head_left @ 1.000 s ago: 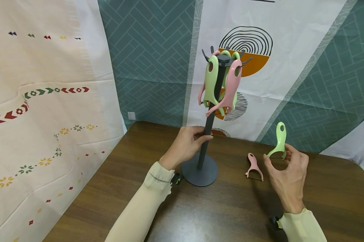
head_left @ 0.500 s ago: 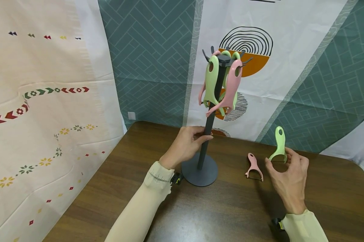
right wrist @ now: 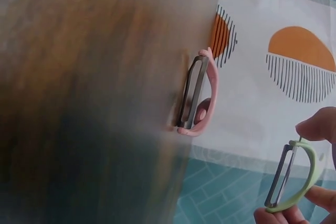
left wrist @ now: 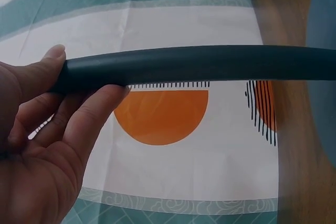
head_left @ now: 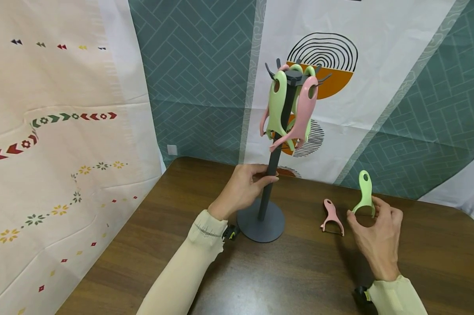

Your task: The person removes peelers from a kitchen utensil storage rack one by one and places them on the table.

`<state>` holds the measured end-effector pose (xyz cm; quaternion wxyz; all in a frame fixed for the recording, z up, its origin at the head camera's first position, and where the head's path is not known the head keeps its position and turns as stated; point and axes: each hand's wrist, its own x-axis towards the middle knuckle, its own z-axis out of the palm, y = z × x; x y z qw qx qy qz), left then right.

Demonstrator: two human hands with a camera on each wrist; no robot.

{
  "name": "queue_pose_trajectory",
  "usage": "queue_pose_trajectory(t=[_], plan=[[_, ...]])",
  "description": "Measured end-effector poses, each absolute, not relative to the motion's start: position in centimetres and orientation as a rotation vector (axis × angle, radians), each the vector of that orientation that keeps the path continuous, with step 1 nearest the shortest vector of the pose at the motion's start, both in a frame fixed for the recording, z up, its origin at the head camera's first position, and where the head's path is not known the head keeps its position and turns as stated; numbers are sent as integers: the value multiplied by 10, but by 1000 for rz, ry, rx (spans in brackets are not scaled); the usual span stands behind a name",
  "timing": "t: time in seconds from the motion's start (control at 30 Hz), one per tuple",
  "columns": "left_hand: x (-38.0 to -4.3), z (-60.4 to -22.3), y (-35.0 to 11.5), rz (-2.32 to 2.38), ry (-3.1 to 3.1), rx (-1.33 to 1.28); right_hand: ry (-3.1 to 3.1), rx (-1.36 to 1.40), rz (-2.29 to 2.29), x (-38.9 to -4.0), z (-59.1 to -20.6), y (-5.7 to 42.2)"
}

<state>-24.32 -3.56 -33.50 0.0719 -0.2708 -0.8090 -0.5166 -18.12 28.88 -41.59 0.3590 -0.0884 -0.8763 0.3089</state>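
Observation:
My left hand (head_left: 240, 190) grips the dark post (head_left: 269, 183) of an upright stand, thumb and fingers around it below the hanging tools. In the left wrist view the post (left wrist: 199, 62) crosses sideways. Several pink and green peelers hang from hooks at the top, a green peeler (head_left: 276, 103) and a pink peeler (head_left: 305, 105) in front. At the right, my right hand (head_left: 378, 234) pinches a green peeler (head_left: 365, 188) by its blade end, handle up. The right wrist view shows its blade (right wrist: 281, 177) between thumb and fingers. A pink peeler (head_left: 330, 216) lies on the table left of that hand.
The stand's round base (head_left: 260, 223) rests on the brown wooden table (head_left: 292, 280). Patterned cloth (head_left: 201, 87) hangs behind the table's back edge, and a pale printed cloth (head_left: 63, 175) hangs along the left. Some stand hooks (head_left: 325, 78) jut outward at the top.
My right hand has lowered the green peeler slightly toward the table, its handle now more upright. The left hand keeps its hold on the post, and the pink peeler on the table stays put.

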Motion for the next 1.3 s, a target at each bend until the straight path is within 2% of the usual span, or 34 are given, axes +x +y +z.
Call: queue_pose_trajectory(t=[1.0,1.3], plan=[[-243,-335,-34,-1560,-2419,-796,-2512,-374,777,-178,-425,302],[-243,-335,-34,-1572,-2415,-787,-2597,-345,733,-177,-426,307]])
